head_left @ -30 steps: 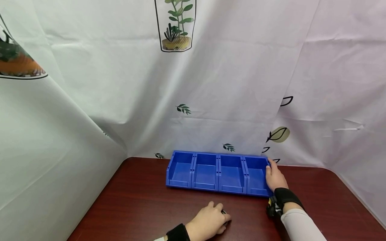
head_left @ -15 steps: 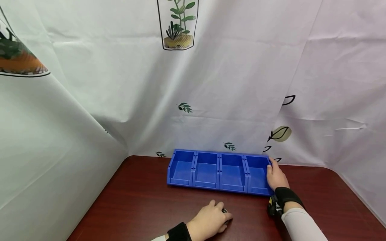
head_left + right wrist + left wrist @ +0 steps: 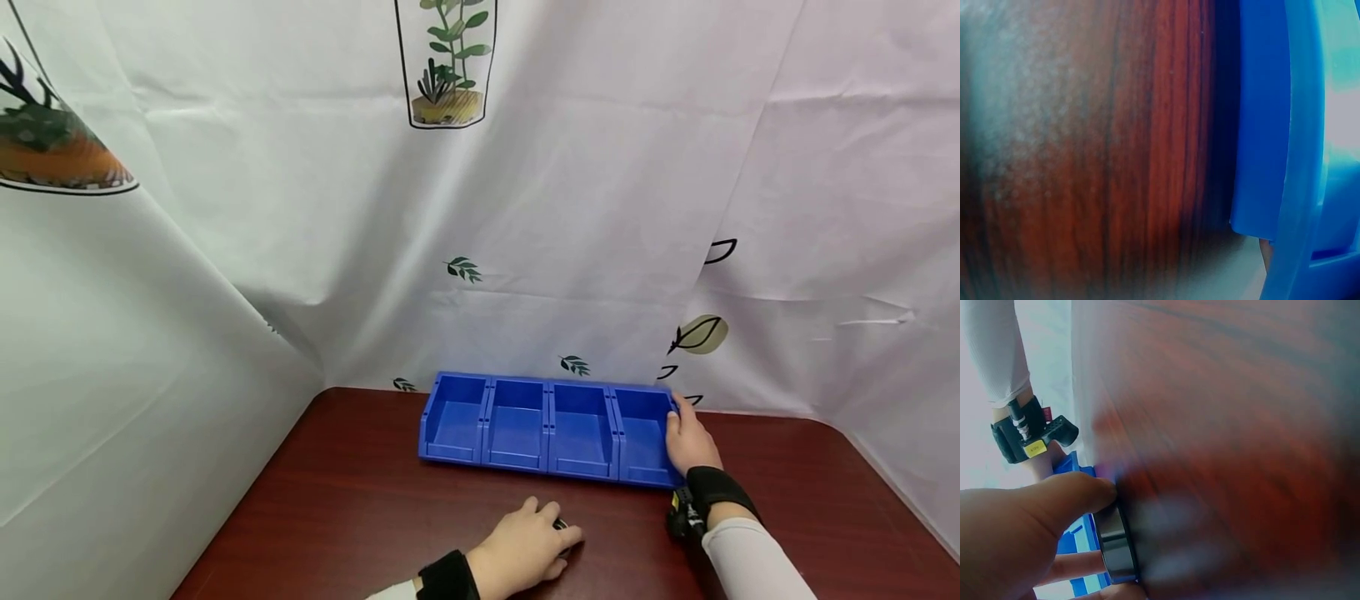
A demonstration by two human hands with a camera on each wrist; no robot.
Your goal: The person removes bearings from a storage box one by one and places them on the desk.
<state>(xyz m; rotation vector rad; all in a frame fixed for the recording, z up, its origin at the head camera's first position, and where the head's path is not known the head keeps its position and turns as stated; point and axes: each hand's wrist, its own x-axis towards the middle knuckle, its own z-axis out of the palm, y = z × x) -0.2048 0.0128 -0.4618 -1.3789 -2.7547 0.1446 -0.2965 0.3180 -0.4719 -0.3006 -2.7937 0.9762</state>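
Note:
A row of several joined blue storage bins [image 3: 517, 425] stands on the table near the back wall. My right hand [image 3: 692, 442] grips the right end of the row, thumb on the inner side of the end wall and fingers over the outside. In the right wrist view the blue bin wall [image 3: 1266, 125] fills the right side. My left hand [image 3: 521, 546] is low over the table in front of the bins. It holds a black, shiny-sided round disc-like object [image 3: 1116, 544] between thumb and fingers; most of it is hidden by the hand in the head view.
The dark red-brown wooden table [image 3: 345, 500] reaches back to a white cloth [image 3: 585, 208] printed with plants, which hangs behind and along the left. Each wrist wears a black band, and a small camera [image 3: 682, 512] sits at the right one.
The head view shifts slightly. Both hands keep their holds, and the bins stay where they are on the table.

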